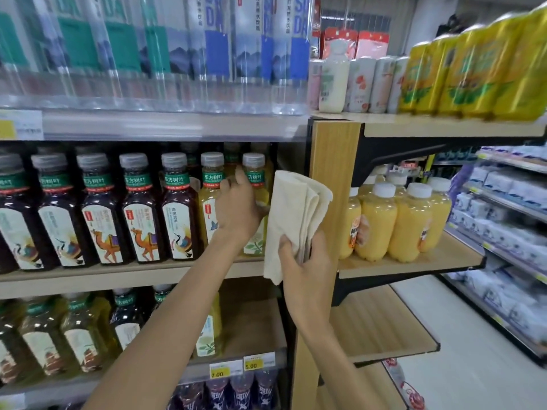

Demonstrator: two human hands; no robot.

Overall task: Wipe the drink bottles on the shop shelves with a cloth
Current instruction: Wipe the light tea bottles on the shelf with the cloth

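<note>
While the right hand [307, 261] clamps its fingers round the lower end of a folded cream cloth [296, 208], holding it upright against the left edge of the wooden post [334, 149], the left hand [236, 208] curls its fingers round a yellow bottle [254, 176] just left of that post. That bottle stands upright, last in its row on the shelf [118, 273]. Dark bottles [177, 208] line up farther left of the post, and orange juice bottles [376, 226] stand just right of it.
</note>
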